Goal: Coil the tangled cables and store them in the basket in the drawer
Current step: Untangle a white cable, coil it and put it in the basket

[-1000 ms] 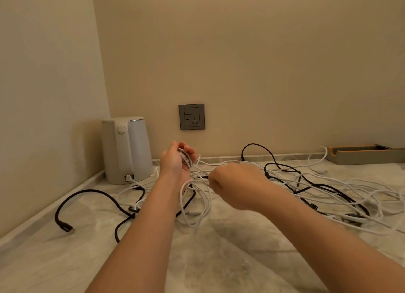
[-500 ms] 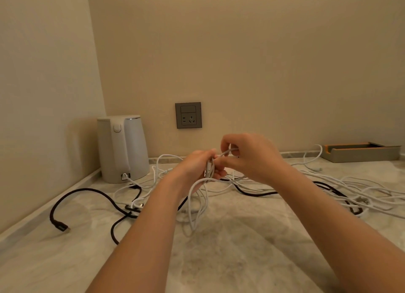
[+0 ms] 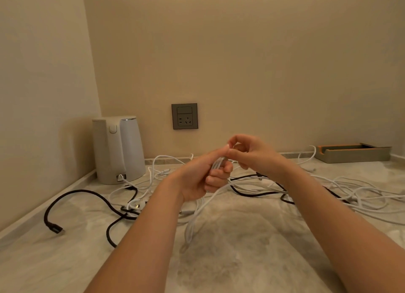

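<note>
Your left hand (image 3: 197, 178) grips loops of white cable (image 3: 198, 213) above the bench (image 3: 230, 260); your right hand (image 3: 254, 155) pinches its strand just beside; the tail runs into the tangle with the black cable (image 3: 87, 194); pull hard and it likely snags, dragging the loops loose.

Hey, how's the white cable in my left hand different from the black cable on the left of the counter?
The white cable hangs in loops from the left hand; the black cable lies on the counter, untouched. The white cable looks thinner, the black cable thicker. Both run into the tangle behind.
</note>
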### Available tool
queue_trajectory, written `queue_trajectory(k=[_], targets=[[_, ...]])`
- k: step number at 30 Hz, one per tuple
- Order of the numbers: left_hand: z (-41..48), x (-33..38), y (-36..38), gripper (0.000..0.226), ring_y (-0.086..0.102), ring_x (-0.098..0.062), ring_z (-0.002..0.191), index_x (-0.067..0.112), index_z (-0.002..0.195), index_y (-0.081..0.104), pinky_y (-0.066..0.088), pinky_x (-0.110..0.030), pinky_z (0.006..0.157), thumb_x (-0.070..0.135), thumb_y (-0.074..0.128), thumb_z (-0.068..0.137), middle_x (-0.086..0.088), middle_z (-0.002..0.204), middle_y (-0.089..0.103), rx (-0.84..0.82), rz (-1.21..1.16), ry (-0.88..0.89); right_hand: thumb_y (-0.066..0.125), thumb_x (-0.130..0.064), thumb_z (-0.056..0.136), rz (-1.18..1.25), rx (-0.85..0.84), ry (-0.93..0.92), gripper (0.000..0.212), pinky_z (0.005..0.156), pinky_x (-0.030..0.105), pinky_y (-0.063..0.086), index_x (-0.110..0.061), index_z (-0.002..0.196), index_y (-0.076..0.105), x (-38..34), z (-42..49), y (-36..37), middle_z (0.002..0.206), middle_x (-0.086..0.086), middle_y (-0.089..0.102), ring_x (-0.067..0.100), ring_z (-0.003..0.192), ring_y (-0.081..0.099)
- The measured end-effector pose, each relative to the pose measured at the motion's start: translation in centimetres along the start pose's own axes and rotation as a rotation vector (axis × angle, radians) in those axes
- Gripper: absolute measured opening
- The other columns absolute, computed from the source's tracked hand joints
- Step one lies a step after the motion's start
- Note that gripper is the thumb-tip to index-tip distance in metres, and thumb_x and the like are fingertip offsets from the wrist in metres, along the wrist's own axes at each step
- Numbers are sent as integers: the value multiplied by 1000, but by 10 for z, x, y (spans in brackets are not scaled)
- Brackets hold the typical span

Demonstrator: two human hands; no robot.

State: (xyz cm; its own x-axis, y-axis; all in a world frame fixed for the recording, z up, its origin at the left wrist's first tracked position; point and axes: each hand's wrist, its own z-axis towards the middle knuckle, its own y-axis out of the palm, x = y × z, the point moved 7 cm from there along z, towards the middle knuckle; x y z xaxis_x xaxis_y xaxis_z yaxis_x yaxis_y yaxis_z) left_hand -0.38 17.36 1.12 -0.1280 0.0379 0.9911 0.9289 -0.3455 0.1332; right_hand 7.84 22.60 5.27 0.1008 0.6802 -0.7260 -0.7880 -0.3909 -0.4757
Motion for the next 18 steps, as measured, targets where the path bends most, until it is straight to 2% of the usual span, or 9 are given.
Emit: queue_trajectory(k=[2, 4, 6, 8, 11, 13, 16, 18], targets=[[1, 2, -3, 36, 27, 3, 28, 15, 58, 49, 18, -10, 26, 41, 48, 84, 11, 40, 29, 2, -56, 44, 60, -23, 92, 28, 44, -12, 23, 44, 16, 27, -5, 77, 59, 5, 1, 4, 52, -5, 38, 4, 46, 30], [3, 3, -6, 37, 27, 2, 27, 16, 55, 50, 17, -11, 25, 38, 48, 85, 11, 39, 29, 9, -112, 71, 54, -37, 93, -29, 57, -83, 40, 46, 24, 25, -6, 68, 59, 5, 3, 12, 50, -10, 36, 5, 47, 29], [4, 3, -8, 38, 27, 2, 27, 17, 53, 50, 17, -11, 25, 37, 47, 85, 11, 39, 29, 12, -139, 86, 45, -53, 88, -193, 98, -158, 46, 51, 34, 28, -18, 61, 55, 2, 5, 15, 52, -7, 39, 11, 51, 33], [3, 3, -10, 39, 27, 2, 27, 16, 53, 49, 18, -11, 25, 37, 46, 86, 11, 39, 28, 7, -180, 93, 37, -60, 84, -384, 172, -177, 49, 55, 39, 38, -21, 61, 54, -1, 5, 9, 54, -1, 48, 19, 54, 43], [2, 4, -14, 41, 28, 1, 26, 16, 52, 48, 20, -11, 25, 35, 42, 89, 11, 38, 30, -18, -293, 108, 47, -48, 93, -561, 213, -183, 46, 56, 40, 42, -12, 65, 54, -3, 4, -5, 52, -2, 46, 21, 54, 44], [1, 6, -20, 44, 30, 0, 25, 15, 51, 48, 20, -10, 24, 33, 40, 91, 10, 37, 31, -1, -405, 134, 51, -35, 95, -590, 140, -137, 36, 55, 35, 37, -16, 64, 55, 2, 3, -11, 51, -6, 43, 15, 52, 40], [0, 10, -34, 55, 32, -2, 25, 13, 50, 47, 21, -12, 25, 33, 33, 100, 9, 37, 31, 96, -555, 187, 51, -29, 96, -572, -5, 3, 31, 50, 25, 35, -20, 67, 57, 12, 3, -14, 53, -7, 48, 5, 44, 42], [0, 11, -39, 56, 31, -2, 25, 13, 51, 46, 20, -11, 26, 33, 32, 101, 9, 37, 31, 165, -581, 205, 51, -28, 97, -641, -8, 52, 28, 51, 25, 36, -20, 72, 60, 14, 5, -13, 56, -8, 50, 7, 47, 44]])
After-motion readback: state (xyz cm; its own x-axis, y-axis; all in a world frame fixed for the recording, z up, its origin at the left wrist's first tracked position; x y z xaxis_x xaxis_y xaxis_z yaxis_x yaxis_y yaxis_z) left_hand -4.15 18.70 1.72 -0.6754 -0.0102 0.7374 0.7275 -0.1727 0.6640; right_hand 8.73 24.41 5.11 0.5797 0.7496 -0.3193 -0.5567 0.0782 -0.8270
